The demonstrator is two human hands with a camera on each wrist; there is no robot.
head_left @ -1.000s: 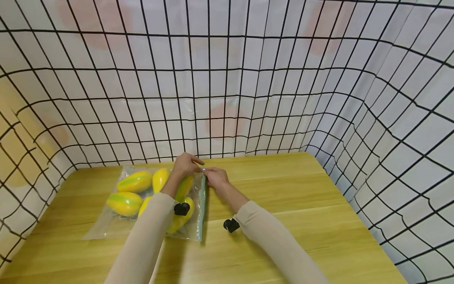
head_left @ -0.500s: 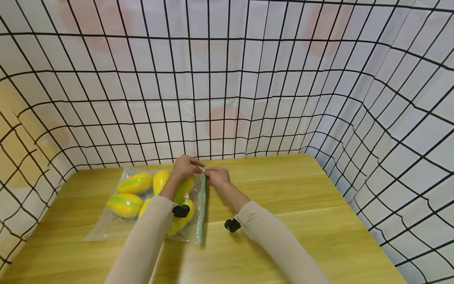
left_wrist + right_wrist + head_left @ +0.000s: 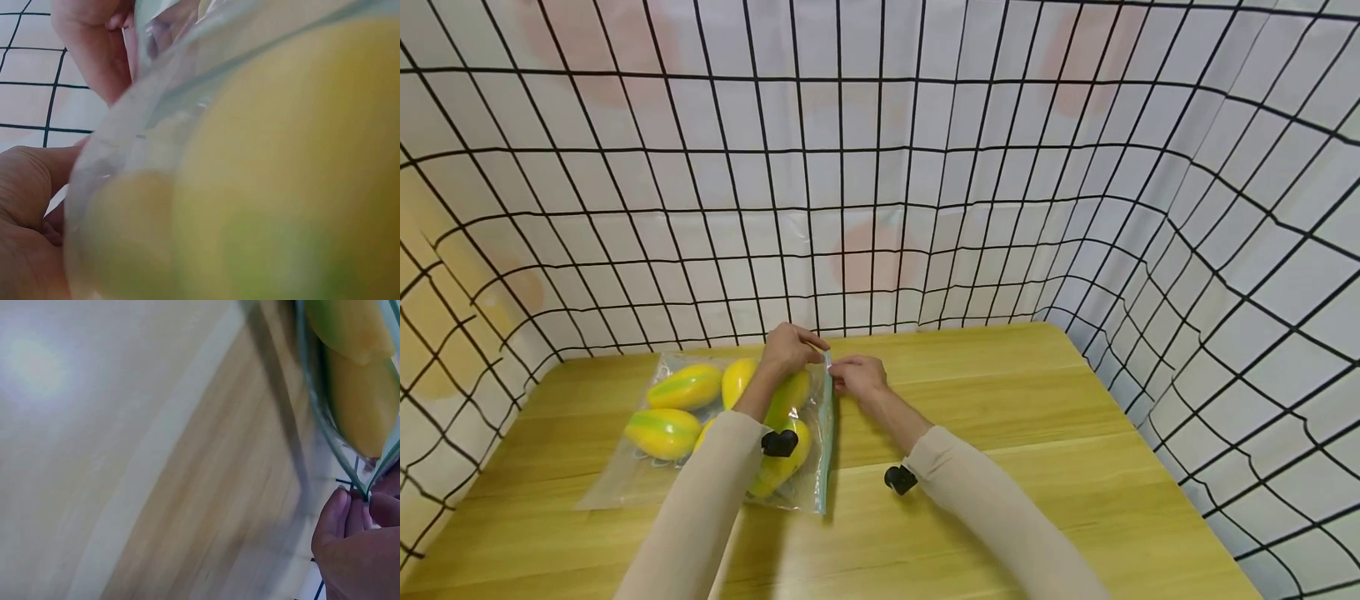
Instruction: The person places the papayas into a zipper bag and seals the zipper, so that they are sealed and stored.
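Observation:
A clear zip bag [image 3: 613,487] lies on the table at centre left, with several yellow, green-streaked, papaya-like fruits [image 3: 685,386] inside. Its teal zip strip [image 3: 825,458] runs along the right side. My left hand [image 3: 786,352] reaches over the bag and holds its far right corner; in the left wrist view the bag hides part of the fingers. At the far end of the strip, my right hand [image 3: 861,379] pinches the zip between thumb and fingers. From the right wrist view, the two zip edges [image 3: 315,406] spread apart above the pinching fingertips [image 3: 340,503].
The wooden table [image 3: 1000,400] extends to the right of the bag. Black wire mesh [image 3: 865,175] stands around the back and sides, with pale patterned cloth behind it. A small black camera [image 3: 900,479] sits at the right wrist.
My right fingers have shifted slightly along the strip, toward the near side. The left hand stays at the corner, and the bag and fruits lie almost as before.

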